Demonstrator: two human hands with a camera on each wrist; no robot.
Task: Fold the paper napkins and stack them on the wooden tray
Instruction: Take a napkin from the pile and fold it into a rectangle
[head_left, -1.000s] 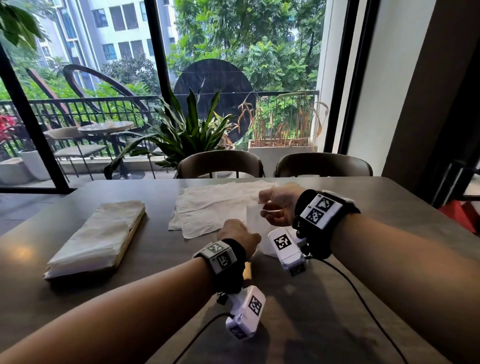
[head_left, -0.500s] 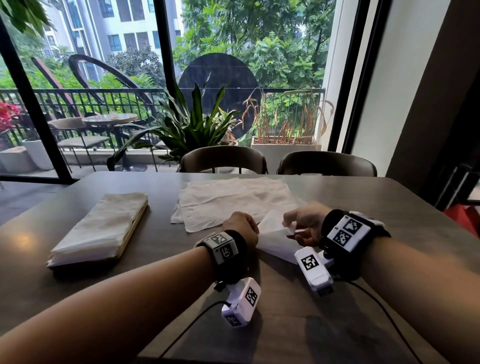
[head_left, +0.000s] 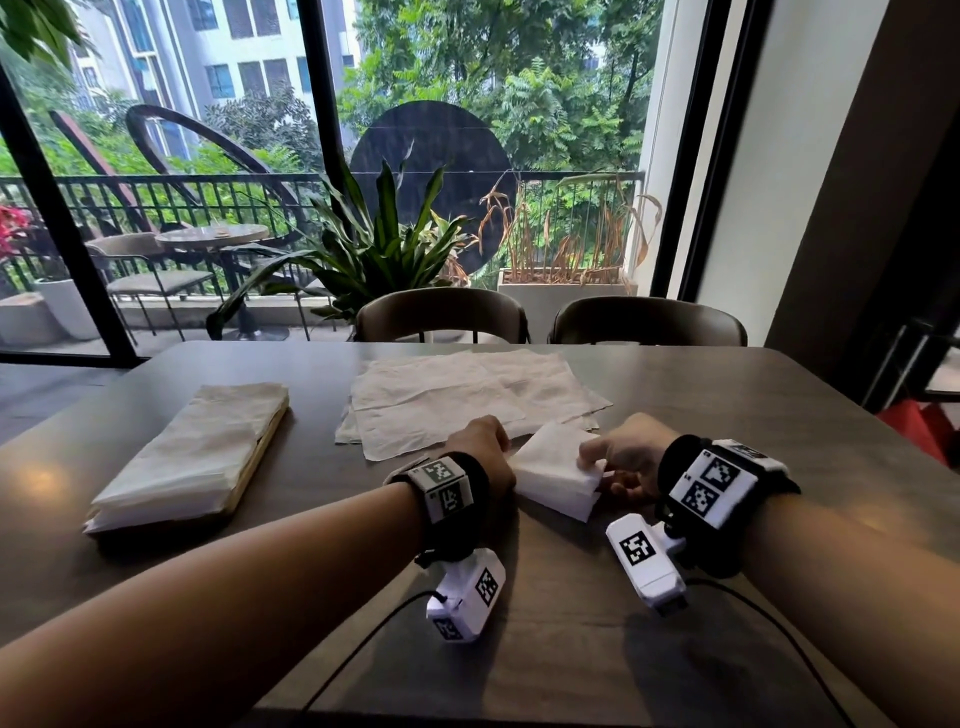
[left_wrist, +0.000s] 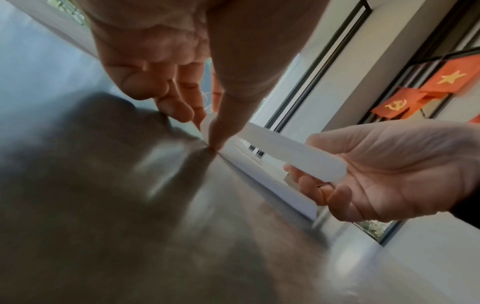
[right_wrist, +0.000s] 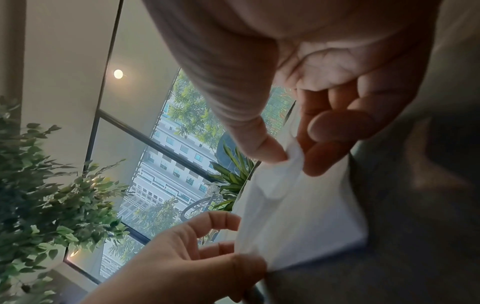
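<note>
A folded white napkin (head_left: 553, 474) lies on the dark table (head_left: 571, 665) between my hands. My left hand (head_left: 485, 449) pinches its left corner down at the tabletop; in the left wrist view the thumb (left_wrist: 215, 142) presses there. At the right edge, my right hand (head_left: 597, 462) pinches the napkin's upper layer (right_wrist: 293, 158) between thumb and fingers and holds it slightly raised. Behind the hands lies a loose pile of unfolded napkins (head_left: 457, 395). Folded napkins (head_left: 192, 447) are stacked on the wooden tray (head_left: 267, 449) at the left.
Two dark chairs (head_left: 441, 314) stand at the table's far side, in front of a large window. Cables (head_left: 363, 644) run from the wrist cameras across the near table. A red object (head_left: 914, 421) sits off the table's right edge.
My right hand has come from beyond the left hand down to its right, bringing the napkin's edge with it. The left hand has stayed on the near corner.
</note>
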